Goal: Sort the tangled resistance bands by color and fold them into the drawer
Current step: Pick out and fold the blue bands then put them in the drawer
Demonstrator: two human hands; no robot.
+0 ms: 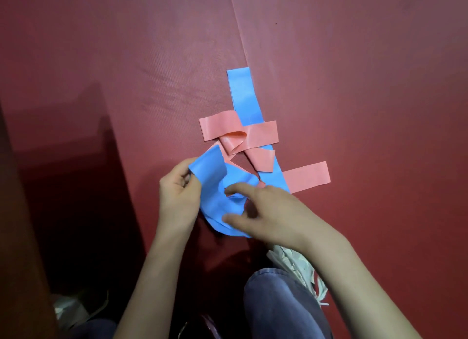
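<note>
A blue resistance band (244, 95) runs from the far middle of the dark red mat down toward me, where its near end curls into a loop. A pink band (260, 133) lies tangled across it in several folds, one end sticking out to the right. My left hand (177, 194) pinches the raised near end of the blue band. My right hand (268, 212) grips the curled blue loop between thumb and fingers. The drawer is not in view.
The red mat (354, 85) has a seam running diagonally at the top middle. A dark wooden surface (15, 212) borders the left edge. My knee in blue jeans (278, 305) and a light shoe (296, 265) are at the bottom.
</note>
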